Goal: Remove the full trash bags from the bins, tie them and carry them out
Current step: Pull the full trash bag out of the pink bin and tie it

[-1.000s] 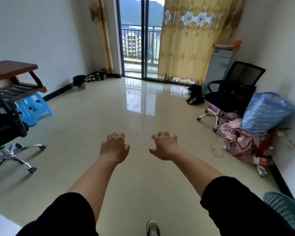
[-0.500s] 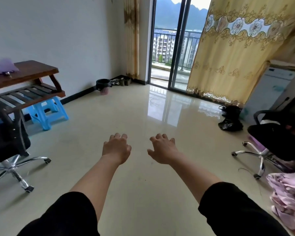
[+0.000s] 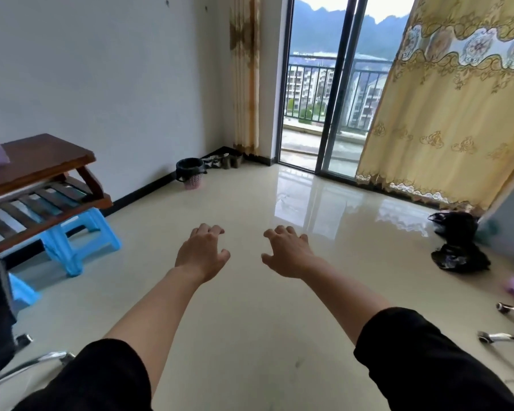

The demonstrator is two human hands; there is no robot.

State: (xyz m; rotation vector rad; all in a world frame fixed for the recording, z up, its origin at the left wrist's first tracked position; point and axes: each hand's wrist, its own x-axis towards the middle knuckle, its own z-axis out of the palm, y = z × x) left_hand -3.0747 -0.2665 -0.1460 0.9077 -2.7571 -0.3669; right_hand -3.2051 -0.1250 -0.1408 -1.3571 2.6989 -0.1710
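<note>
Hands: my left hand (image 3: pixel 201 256) and right hand (image 3: pixel 291 258) loosely spread, holding nothing.
Pink bin (image 3: pixel 191 175): well ahead, leftward, by the wall (image 3: pixel 101 84).

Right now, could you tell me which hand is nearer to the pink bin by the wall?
Left. The left hand is short of the pink bin and slightly right of it; the right hand is farther right.

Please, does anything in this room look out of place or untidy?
Yes. Crumpled black bags lie loose on the floor beside the yellow curtain, outside any bin. The pink bin by the left wall stands upright, its black liner in place. Nothing looks spilled.
</note>
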